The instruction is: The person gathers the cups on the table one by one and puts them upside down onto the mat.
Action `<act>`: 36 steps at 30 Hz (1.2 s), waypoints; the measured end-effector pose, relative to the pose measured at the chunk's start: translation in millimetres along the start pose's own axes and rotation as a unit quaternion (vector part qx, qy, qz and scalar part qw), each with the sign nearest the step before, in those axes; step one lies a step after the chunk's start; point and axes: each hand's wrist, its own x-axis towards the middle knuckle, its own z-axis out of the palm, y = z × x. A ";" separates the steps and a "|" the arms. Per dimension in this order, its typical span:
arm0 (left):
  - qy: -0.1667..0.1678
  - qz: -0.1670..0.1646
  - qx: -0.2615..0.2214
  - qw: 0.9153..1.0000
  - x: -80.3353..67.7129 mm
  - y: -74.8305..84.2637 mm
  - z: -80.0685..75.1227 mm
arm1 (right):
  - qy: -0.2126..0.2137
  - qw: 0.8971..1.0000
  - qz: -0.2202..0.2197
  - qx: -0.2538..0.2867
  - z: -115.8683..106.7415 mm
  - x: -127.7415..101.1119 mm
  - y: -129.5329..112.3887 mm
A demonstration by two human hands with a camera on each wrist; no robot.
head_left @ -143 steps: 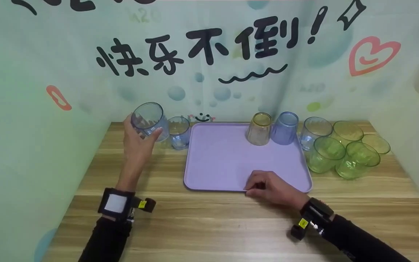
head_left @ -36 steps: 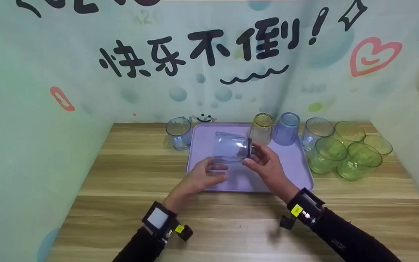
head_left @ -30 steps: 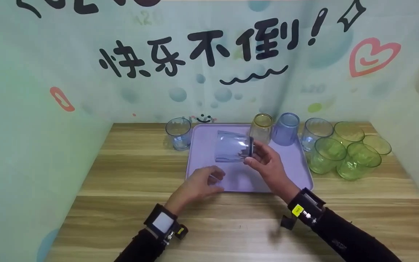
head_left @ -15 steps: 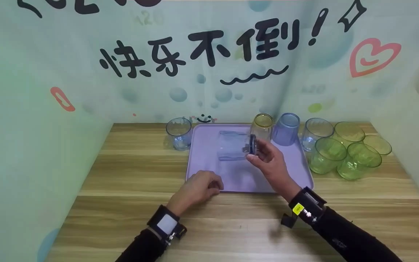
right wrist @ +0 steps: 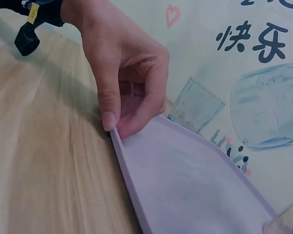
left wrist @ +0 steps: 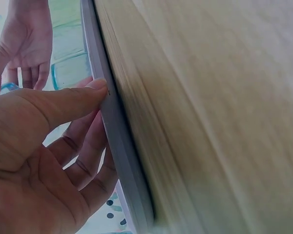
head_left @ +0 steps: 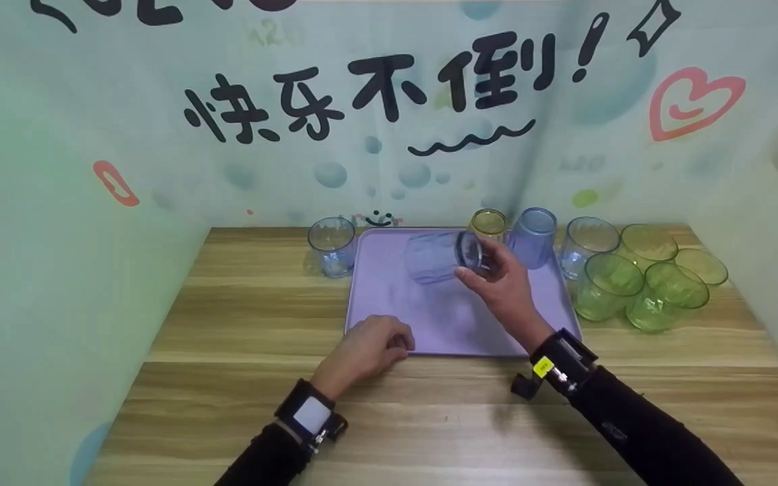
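The right hand (head_left: 507, 287) is holding a clear cup (head_left: 442, 256) on its side above the far middle of the tray (head_left: 389, 297), fingers curled round its base end, just near of the yellow cup (head_left: 488, 226) and blue cup (head_left: 531, 237). The left hand (head_left: 369, 347) is pinching the tray's near edge, thumb (left wrist: 71, 100) on the rim, fingers curled underneath. Another cup (head_left: 331, 246) is standing left of the tray; green cups (head_left: 645, 280) are clustering on the right.

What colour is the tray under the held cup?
Pale lilac purple tray, plain, no pattern; clearest in the head view.
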 end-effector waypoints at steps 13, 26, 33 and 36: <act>-0.004 -0.021 0.042 0.999 3.3 7.2 -0.7 | 0.030 0.994 -0.048 -0.096 10.3 32.2 3.2; 0.012 -0.013 0.067 0.998 1.3 11.8 -1.0 | 0.025 0.972 -0.032 -0.230 16.6 51.8 3.6; 0.015 -0.017 0.070 0.997 0.9 13.6 -0.3 | 0.011 0.959 -0.001 -0.284 19.8 57.1 4.4; 0.017 -0.017 0.074 0.997 0.0 14.3 -0.2 | 0.005 0.957 0.006 -0.290 21.0 58.5 6.0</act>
